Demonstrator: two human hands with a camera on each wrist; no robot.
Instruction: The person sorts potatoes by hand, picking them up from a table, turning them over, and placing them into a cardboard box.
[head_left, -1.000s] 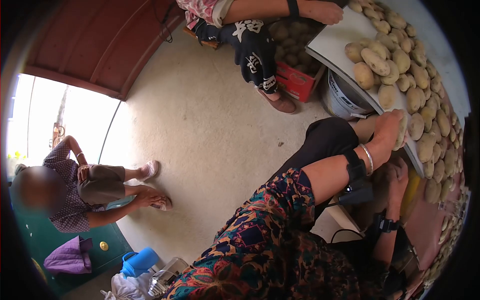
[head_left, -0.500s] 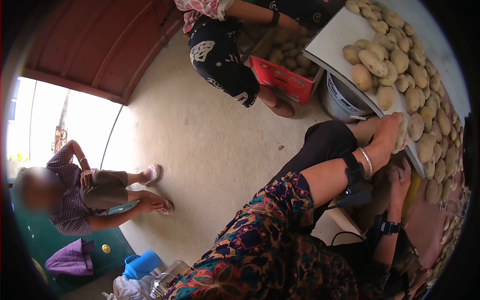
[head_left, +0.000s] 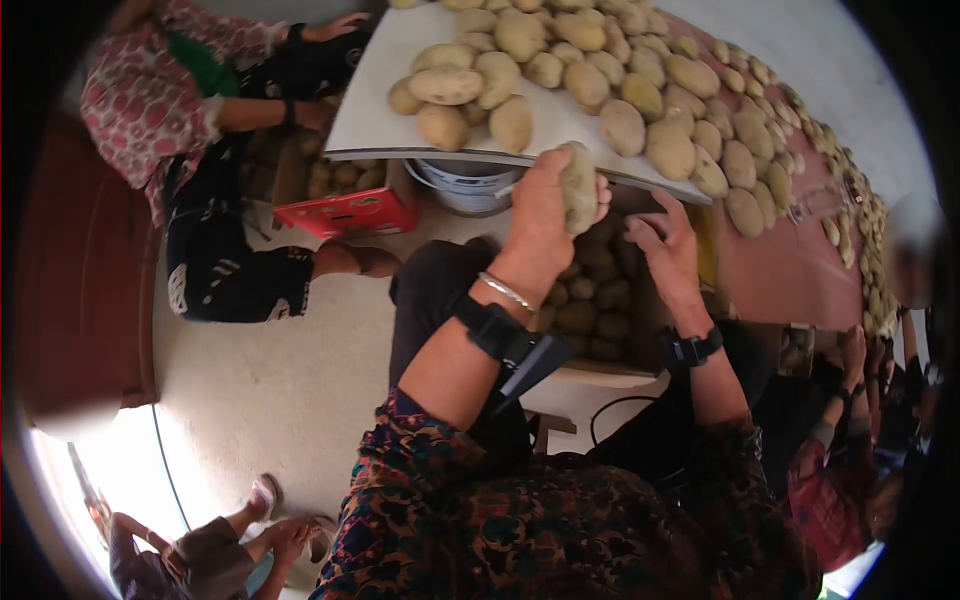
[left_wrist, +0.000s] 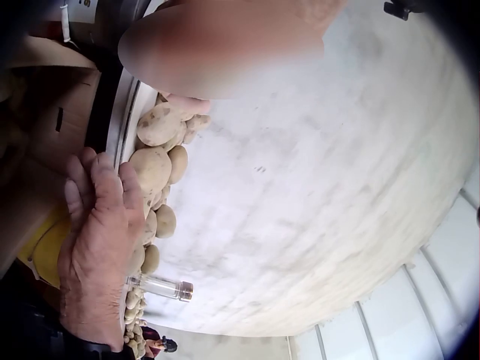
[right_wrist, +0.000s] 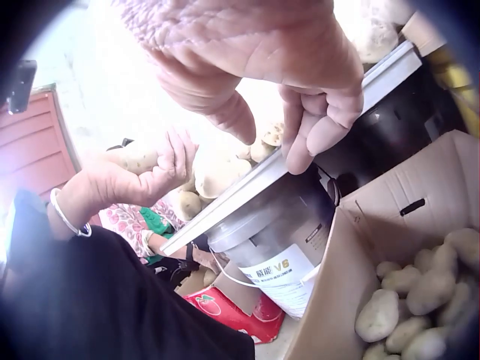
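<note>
My left hand [head_left: 540,215], with a silver bracelet at its wrist, grips a potato [head_left: 578,190] just off the front edge of the white board [head_left: 365,110]. In the right wrist view the same potato [right_wrist: 139,156] lies along the fingers. Beside it, my right hand [head_left: 668,250] hovers by the board's edge with fingers loosely bent, thumb apart and nothing held. Many potatoes [head_left: 670,150] cover the board and the reddish surface behind. Below my hands is a cardboard box [right_wrist: 322,300] holding more potatoes [right_wrist: 431,289].
A grey bucket [head_left: 470,190] stands under the board, left of my box. Further left, another person [head_left: 150,100] sits by a red box [head_left: 350,215] of potatoes. A clear glass jar [head_left: 820,200] lies among the potatoes. More people [head_left: 840,450] are at the right.
My view has swung round to the right, showing the box below and people at the right. The left hand still holds the potato; the right hand now shows beside it at the board's edge.
</note>
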